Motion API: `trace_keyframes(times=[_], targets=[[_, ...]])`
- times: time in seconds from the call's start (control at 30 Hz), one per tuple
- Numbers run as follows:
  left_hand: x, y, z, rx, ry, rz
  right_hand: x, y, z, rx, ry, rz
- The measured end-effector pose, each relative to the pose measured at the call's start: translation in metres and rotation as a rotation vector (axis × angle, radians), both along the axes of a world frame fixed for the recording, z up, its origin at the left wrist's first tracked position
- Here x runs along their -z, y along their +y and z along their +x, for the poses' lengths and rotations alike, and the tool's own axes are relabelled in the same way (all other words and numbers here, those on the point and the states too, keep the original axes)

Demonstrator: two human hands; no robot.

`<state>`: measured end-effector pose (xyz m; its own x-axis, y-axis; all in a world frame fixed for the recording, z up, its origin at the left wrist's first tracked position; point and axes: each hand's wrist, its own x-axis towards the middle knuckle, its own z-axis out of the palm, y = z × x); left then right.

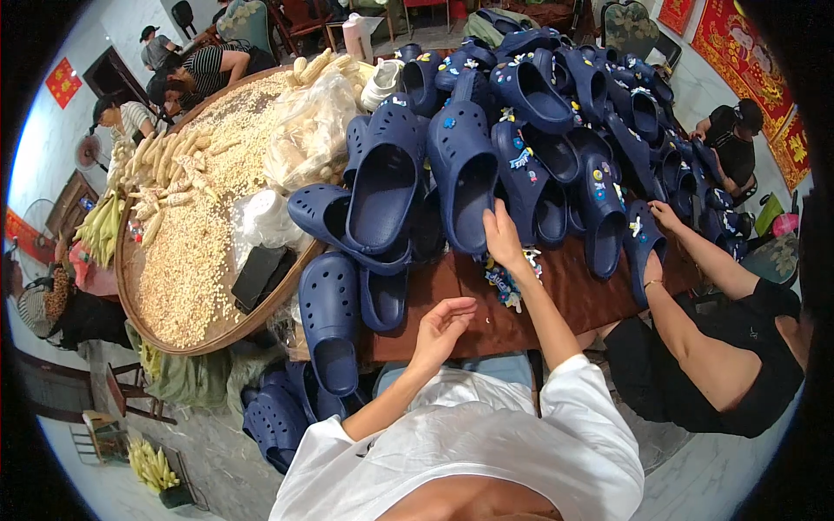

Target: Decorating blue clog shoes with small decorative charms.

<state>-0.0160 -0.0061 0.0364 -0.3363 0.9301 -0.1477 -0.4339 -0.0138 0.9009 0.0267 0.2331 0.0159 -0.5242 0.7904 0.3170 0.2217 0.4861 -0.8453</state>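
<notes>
My right hand (505, 240) holds the heel edge of a navy clog (467, 165), which leans on the heap of other clogs with its toe pointing away from me. A small blue charm sits on that clog's toe. Over the table's near edge my left hand (441, 333) is open and holds nothing, its fingers loosely bent. Just beyond it, partly behind my right wrist, lies a little pile of colourful shoe charms (504, 285). Plain clogs (330, 317) without charms lie to the left of my hands.
A large round basket (201, 347) of corn kernels stands at left, with a phone (261, 276) and plastic bags (308, 130). Clogs with charms (599, 200) are heaped on the brown-covered table (421, 334). At right, a co-worker in black (721, 347) handles a clog (641, 247).
</notes>
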Motion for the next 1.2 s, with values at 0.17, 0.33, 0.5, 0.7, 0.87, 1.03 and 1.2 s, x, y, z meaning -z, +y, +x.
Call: trace_keyframes(times=[0.17, 0.33, 0.5, 0.7, 0.87, 1.03, 1.2], targets=[[0.003, -0.001, -0.008, -0.009, 0.118, -0.003, 0.004, 0.036, -0.024, 0.081, -0.134, -0.069], [0.023, 0.006, -0.013, -0.045, 0.420, -0.021, 0.021, 0.028, -0.016, 0.211, -0.103, 0.088], [0.060, 0.031, -0.039, -0.240, 0.993, -0.026, 0.011, -0.001, -0.002, 0.183, 0.088, -0.006], [0.100, 0.036, -0.052, -0.247, 1.217, -0.010, -0.058, -0.010, 0.008, 0.307, 0.188, 0.186], [0.105, 0.035, -0.051, -0.206, 1.267, -0.069, -0.097, 0.074, -0.014, 0.352, 0.091, 0.602], [0.099, 0.037, -0.052, -0.235, 1.236, -0.119, -0.113, 0.161, -0.041, 0.588, -0.390, 0.803], [0.102, 0.039, -0.054, -0.246, 1.208, -0.096, -0.091, 0.207, -0.043, 0.632, -0.737, 0.770]])
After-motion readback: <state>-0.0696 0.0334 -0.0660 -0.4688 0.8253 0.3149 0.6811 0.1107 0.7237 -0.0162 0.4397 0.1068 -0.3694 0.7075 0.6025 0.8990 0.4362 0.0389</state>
